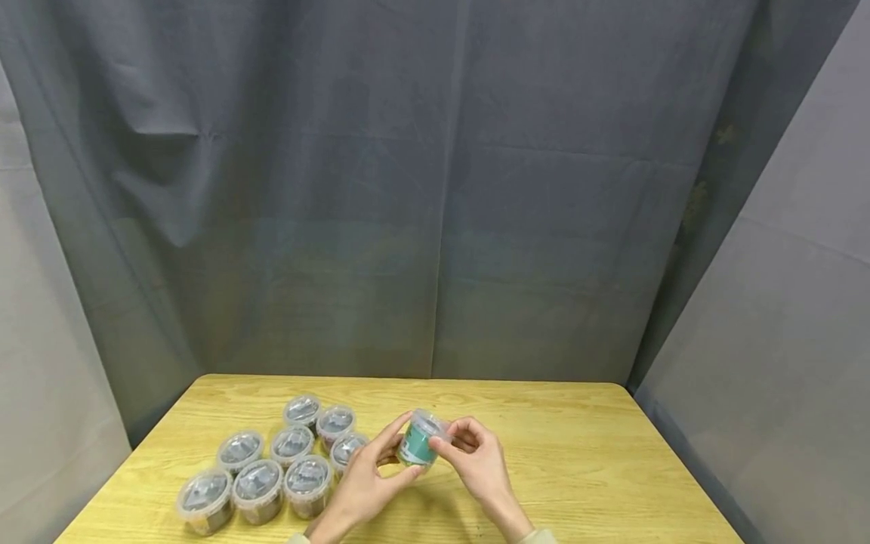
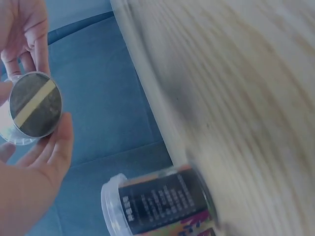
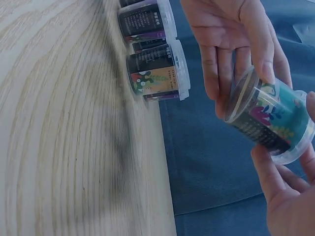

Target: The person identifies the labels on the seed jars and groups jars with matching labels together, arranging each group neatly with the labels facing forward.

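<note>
A plastic cup with a teal label [image 1: 417, 445] is held tilted above the tabletop [image 1: 578, 453], about midway between its left and right edges. The grip of the left hand [image 1: 370, 477] is clamped around the cup's body, with the thumb and fingers set on different sides; the grip of the right hand [image 1: 481, 467] is clamped on the lidded end, by the clear lid [image 3: 285, 157]. For this two-handed hold to be done well, the weight is best borne by the left grip, with pressure spread evenly so that the seemingly thin wall is not dented, while only light, steady contact is made by the right fingertips, so that the lid is not loosened. Toward the tabletop's left edge, eight lidded plastic cups [image 1: 257, 487] are grouped upright; since one stands just beside the left hand, wide sweeps of that wrist should be avoided, lest it be knocked.
</note>
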Demonstrator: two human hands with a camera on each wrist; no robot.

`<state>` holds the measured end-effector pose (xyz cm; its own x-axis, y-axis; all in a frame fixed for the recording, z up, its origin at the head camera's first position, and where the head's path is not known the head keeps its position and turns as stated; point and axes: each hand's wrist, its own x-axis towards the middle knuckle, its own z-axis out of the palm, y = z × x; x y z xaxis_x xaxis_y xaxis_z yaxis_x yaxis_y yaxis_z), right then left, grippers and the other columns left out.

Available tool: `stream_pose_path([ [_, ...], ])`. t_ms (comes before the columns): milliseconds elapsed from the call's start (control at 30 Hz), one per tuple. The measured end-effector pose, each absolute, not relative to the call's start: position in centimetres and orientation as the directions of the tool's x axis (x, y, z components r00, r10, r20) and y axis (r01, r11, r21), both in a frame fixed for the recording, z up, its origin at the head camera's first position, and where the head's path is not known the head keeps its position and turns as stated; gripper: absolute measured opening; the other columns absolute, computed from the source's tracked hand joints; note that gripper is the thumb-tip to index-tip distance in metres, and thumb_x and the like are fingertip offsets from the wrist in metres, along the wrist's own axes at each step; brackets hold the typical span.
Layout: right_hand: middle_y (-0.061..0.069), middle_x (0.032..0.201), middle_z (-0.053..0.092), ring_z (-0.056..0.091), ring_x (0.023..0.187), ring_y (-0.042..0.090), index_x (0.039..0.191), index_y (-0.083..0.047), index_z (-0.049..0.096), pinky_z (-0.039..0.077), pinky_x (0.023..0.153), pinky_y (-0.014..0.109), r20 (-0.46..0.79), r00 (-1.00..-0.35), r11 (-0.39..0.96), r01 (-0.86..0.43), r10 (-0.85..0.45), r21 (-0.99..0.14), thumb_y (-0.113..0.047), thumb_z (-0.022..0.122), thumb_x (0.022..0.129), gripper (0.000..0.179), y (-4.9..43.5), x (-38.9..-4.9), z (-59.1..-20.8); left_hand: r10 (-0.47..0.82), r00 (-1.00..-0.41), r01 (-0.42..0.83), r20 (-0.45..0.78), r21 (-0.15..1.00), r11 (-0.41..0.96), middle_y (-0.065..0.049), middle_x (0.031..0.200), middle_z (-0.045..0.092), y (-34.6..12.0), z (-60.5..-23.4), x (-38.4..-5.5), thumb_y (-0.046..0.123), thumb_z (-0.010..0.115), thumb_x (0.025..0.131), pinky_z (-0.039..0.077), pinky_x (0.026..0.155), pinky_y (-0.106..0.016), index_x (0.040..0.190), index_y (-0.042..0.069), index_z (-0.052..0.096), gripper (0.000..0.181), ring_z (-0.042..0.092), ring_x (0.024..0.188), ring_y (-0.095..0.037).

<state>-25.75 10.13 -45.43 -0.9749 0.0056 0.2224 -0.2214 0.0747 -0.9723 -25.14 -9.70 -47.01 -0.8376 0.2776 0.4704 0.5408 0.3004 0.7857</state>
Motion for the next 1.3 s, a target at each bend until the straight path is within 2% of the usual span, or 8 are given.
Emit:
stream_pose_path([
  [267,0.014,0.109,0.071,0.068,0.105,0.024,0.097,0.001,0.061,0.058,0.086,0.025,0.228,-0.974,0.070,-0.226,0.015,-0.972,-0.021,0.081,0.081,0.034,9.8,-25.8,-45.4,0.224,-0.823,0.567,0.523,0.720,0.401,0.000,0.119,0.069,-9.4,-47.2,-25.0,0.026,0.080,0.083,0.058,0.089,-0.034,0.147,0.026,0.045,0.073,0.067,0.104,-0.017],
  [533,0.015,0.112,0.069,0.067,0.106,0.020,0.095,0.001,0.059,0.057,0.089,0.025,0.243,-0.970,0.053,-0.243,-0.011,-0.969,-0.021,0.081,0.082,0.033,10.0,-25.9,-45.4,0.281,-0.889,0.423,0.361,0.883,0.202,-0.008,0.123,0.066,-9.9,-46.8,-25.4,0.026,0.077,0.085,0.052,0.096,-0.027,0.149,0.029,0.039,0.074,0.065,0.107,-0.015],
  [733,0.014,0.105,0.071,0.068,0.102,0.018,0.096,0.002,0.060,0.057,0.088,0.024,0.239,-0.971,0.033,-0.238,0.010,-0.971,-0.019,0.081,0.081,0.033,9.7,-25.8,-45.6,0.232,-0.876,0.476,0.424,0.840,0.262,-0.005,0.119,0.068,-9.5,-47.1,-25.0,0.030,0.079,0.083,0.056,0.091,-0.029,0.146,0.032,0.042,0.073,0.066,0.101,-0.013],
  [867,0.012,0.102,0.071,0.068,0.102,0.017,0.095,0.001,0.060,0.057,0.087,0.023,0.220,-0.975,0.032,-0.219,0.040,-0.975,-0.021,0.082,0.080,0.034,9.6,-25.8,-45.7,0.212,-0.855,0.518,0.473,0.799,0.307,-0.001,0.117,0.069,-9.2,-47.1,-24.8,0.031,0.080,0.082,0.058,0.089,-0.030,0.146,0.030,0.045,0.072,0.066,0.101,-0.013],
  [933,0.012,0.102,0.071,0.068,0.101,0.016,0.095,0.000,0.060,0.056,0.087,0.023,0.218,-0.975,0.038,-0.216,0.041,-0.976,-0.022,0.082,0.080,0.034,9.6,-25.7,-45.8,0.227,-0.850,0.526,0.476,0.795,0.301,-0.002,0.116,0.068,-9.1,-47.2,-24.8,0.031,0.079,0.083,0.058,0.088,-0.030,0.147,0.028,0.044,0.072,0.066,0.100,-0.013],
  [1133,0.014,0.107,0.071,0.067,0.103,0.018,0.099,0.001,0.061,0.057,0.086,0.023,0.227,-0.974,0.057,-0.227,-0.005,-0.972,-0.022,0.080,0.083,0.034,9.7,-25.5,-45.7,0.264,-0.872,0.475,0.413,0.845,0.246,-0.007,0.120,0.066,-9.3,-47.5,-24.8,0.030,0.078,0.085,0.056,0.089,-0.028,0.148,0.033,0.038,0.075,0.068,0.101,-0.014],
  [1300,0.015,0.108,0.070,0.067,0.106,0.022,0.102,0.001,0.060,0.058,0.087,0.025,0.225,-0.974,0.042,-0.225,0.001,-0.973,-0.022,0.079,0.083,0.035,9.6,-25.6,-45.7,0.211,-0.864,0.503,0.457,0.806,0.311,-0.008,0.120,0.068,-8.8,-47.6,-24.8,0.028,0.080,0.082,0.058,0.083,-0.029,0.148,0.028,0.041,0.076,0.069,0.095,-0.014],
])
